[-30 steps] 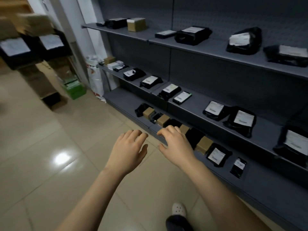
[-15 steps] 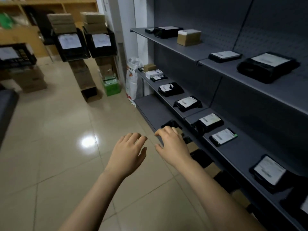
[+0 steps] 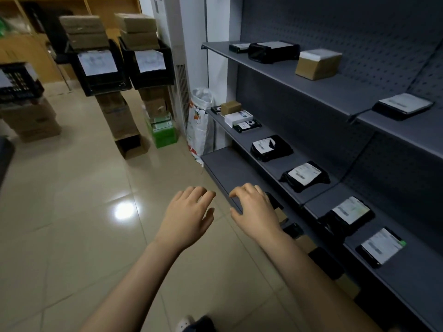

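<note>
Grey bottom shelf (image 3: 223, 168) is tracked leftward versus a second ago; nothing is picked yet. Left hand (image 3: 189, 216) and right hand (image 3: 254, 212) are held empty, fingers relaxed; black packet (image 3: 273, 200) is seen just beside right hand.

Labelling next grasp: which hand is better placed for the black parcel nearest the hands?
Right: right hand is over the bottom shelf edge beside the black parcel; left hand is over the floor.
</note>
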`<state>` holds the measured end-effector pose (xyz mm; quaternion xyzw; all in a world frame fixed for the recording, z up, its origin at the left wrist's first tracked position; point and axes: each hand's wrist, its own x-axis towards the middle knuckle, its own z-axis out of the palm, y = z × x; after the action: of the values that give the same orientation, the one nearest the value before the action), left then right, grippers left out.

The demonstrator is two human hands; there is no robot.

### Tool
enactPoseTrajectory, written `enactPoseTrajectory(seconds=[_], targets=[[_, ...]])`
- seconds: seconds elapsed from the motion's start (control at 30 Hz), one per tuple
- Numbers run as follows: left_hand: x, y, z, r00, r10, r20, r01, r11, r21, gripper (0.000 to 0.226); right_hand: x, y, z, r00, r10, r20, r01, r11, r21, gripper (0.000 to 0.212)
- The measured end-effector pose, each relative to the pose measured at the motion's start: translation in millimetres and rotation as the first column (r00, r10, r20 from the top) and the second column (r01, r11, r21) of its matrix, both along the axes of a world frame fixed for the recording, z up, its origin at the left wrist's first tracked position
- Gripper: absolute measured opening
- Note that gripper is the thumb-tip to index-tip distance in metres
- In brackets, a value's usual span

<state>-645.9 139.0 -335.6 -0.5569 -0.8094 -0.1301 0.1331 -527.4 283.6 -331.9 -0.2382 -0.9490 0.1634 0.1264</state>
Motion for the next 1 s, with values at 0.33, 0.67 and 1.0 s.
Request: enactPoseTrajectory(seconds=[0.33,0.67,1.0], targets=[[-175,59,10,0.991,-0.133,-0.019,0.133,0.991,-0.032,0.033,-147,46,1,0.99,-0.143,-0.011,0.143,0.989,-0.035,0.025],[-300,163,-5,0.987,-0.162,0.001,0.161,0.983,-0.089,0.03,-269,144,-20,0.986,-0.167,-0.028,0.164,0.983,-0.077,0.027],[-405,299,-11,0.983,-0.185,0.016,0.186,0.975,-0.12,0.028,-376,276,-26,0.984,-0.177,-0.003,0.176,0.981,-0.081,0.028]])
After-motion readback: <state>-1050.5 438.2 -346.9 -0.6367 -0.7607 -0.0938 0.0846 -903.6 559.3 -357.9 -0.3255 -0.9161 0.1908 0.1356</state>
